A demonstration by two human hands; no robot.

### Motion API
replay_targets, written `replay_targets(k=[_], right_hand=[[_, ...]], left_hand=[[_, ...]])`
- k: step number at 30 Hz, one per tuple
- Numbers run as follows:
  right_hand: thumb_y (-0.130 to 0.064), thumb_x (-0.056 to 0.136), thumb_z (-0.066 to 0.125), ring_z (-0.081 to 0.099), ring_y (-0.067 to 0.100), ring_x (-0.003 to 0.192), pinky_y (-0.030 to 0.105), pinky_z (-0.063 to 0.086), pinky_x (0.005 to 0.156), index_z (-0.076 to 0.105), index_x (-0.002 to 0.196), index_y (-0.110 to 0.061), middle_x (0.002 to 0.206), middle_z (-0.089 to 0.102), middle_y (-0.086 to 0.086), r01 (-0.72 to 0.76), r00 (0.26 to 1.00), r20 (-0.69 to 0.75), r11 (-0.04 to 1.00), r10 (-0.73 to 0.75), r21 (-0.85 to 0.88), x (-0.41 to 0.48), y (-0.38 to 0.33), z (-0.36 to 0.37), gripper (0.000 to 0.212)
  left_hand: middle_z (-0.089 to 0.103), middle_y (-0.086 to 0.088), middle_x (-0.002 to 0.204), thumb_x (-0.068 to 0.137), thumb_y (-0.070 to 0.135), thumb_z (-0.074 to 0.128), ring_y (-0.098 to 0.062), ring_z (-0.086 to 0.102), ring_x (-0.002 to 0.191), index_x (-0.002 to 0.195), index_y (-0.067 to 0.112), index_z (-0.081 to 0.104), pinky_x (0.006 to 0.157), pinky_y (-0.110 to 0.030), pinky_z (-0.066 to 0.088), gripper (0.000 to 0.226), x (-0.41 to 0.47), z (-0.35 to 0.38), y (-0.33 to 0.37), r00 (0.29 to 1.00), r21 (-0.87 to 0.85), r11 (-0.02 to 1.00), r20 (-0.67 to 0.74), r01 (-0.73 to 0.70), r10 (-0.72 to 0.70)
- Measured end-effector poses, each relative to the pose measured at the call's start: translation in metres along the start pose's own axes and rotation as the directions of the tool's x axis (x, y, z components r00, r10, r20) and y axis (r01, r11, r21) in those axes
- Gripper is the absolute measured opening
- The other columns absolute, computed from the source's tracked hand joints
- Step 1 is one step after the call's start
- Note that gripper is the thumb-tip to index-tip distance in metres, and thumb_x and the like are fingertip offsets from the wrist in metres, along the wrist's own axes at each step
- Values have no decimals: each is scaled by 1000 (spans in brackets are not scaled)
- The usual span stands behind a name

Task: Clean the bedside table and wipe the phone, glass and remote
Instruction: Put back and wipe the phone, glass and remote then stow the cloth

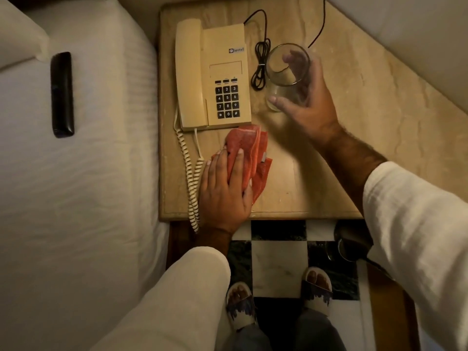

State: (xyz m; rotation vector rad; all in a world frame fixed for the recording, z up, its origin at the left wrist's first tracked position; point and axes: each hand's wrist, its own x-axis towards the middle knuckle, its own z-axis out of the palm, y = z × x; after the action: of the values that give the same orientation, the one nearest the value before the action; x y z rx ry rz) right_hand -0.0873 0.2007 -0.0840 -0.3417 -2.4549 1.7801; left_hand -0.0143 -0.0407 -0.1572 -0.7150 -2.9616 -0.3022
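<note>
My left hand [224, 191] pressed the red cloth [249, 158] flat at six o'clock on the beige marble bedside table [342, 138], my right hand [307, 107] wrapped its fingers around the clear drinking glass [285, 77] at two o'clock, and I judged the cream corded phone [210, 74] and the black remote [62, 95] on the white bed [106, 173] at nine o'clock not yet wiped.

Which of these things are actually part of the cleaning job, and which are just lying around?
Part of the job:
bedside table
phone
glass, held in the right hand
remote, lying on the bed
red cloth, under the left hand

Just lying about:
black cable
pillow
</note>
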Motion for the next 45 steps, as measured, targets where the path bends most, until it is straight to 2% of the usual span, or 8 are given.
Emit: replay_targets(k=[10,18,24,32,36,39,42,45], right_hand=[[-59,109,25,5,28,166,53,13,134,14,169,-9,179,8,13,-45,998,-16,519,61,-854,-119,51,29,79],[-59,108,26,6,28,167,51,13,134,14,169,-8,179,9,13,-34,999,-35,471,8,-881,-119,60,31,80],[-58,108,27,8,29,166,50,12,134,16,169,-8,178,11,13,-37,999,-49,466,-14,-884,-118,63,31,80],[-59,107,27,10,28,166,51,14,134,17,169,-9,178,13,13,-35,998,-55,482,-27,-875,-119,64,31,80],[-57,107,34,12,28,166,50,13,134,20,168,-9,178,15,12,-33,999,-44,529,-8,-848,-118,57,29,79],[-46,105,55,31,31,158,51,25,130,41,160,-8,169,36,14,-112,993,-109,721,51,-684,-117,43,25,69],[-26,102,66,65,19,119,39,57,103,64,136,-6,128,68,6,-160,941,-327,969,91,-188,-118,10,31,39],[-39,102,61,73,11,95,28,62,82,69,127,-13,105,78,-3,-249,921,-112,784,373,568,-124,-41,56,36]], left_hand=[[41,-23,163,102,44,43,-40,42,150,165,17,32,127,-55,31,69,0,0,-2,999,-12,1000,49,2,-2],[33,-21,168,101,59,54,-33,32,156,162,19,41,126,-42,33,74,8,-38,-10,994,-346,936,109,65,-29],[39,-25,162,108,44,55,-30,32,153,156,5,46,128,-17,16,63,75,-121,-138,820,-232,891,-353,390,-450],[44,-29,155,110,41,49,-48,42,145,150,-3,44,119,-57,38,59,142,-144,-229,633,136,630,31,764,-774],[62,-25,141,115,35,37,-37,62,129,141,-2,55,109,-47,49,49,131,-158,-200,578,-292,537,73,791,-813],[70,-10,96,114,26,38,-15,68,72,116,9,65,63,-28,54,32,94,-175,-134,537,-857,-7,329,515,-777],[76,-12,94,113,27,45,-17,71,72,116,8,66,62,-26,57,29,46,-172,-60,578,-853,-309,515,421,-633],[78,-6,81,113,27,48,-14,72,67,110,11,71,57,-24,57,28,11,-160,13,559,-748,-431,664,505,-497]])
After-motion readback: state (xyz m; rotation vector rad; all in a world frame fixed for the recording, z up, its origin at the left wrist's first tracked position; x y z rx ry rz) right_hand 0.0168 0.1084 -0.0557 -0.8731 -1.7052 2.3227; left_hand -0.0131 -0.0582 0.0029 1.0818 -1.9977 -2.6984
